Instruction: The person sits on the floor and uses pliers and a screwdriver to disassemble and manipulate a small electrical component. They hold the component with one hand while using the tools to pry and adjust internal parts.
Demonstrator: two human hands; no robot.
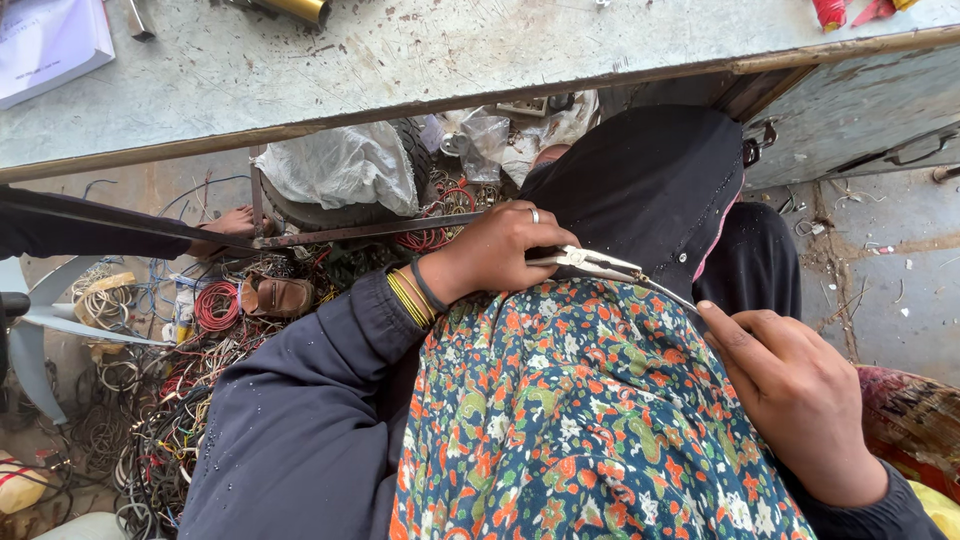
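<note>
My left hand (498,252) grips the handles of metal long-nose pliers (592,264), jaws pointing right. The jaws pinch a thin wire (672,293) that runs down to my right hand (790,390), which pinches its other end between thumb and fingers. Both hands rest over my lap, which is covered by a floral cloth (580,420) and a black garment (640,180). Yellow and dark bangles circle my left wrist, and a ring sits on one finger.
A scratched grey workbench (420,60) spans the top, with a white paper pad (45,40) at its left. Below it lie a plastic bag (340,165), a sandal (275,295) and a tangled heap of coloured wires (170,400). Another person's bare foot (225,225) shows at left.
</note>
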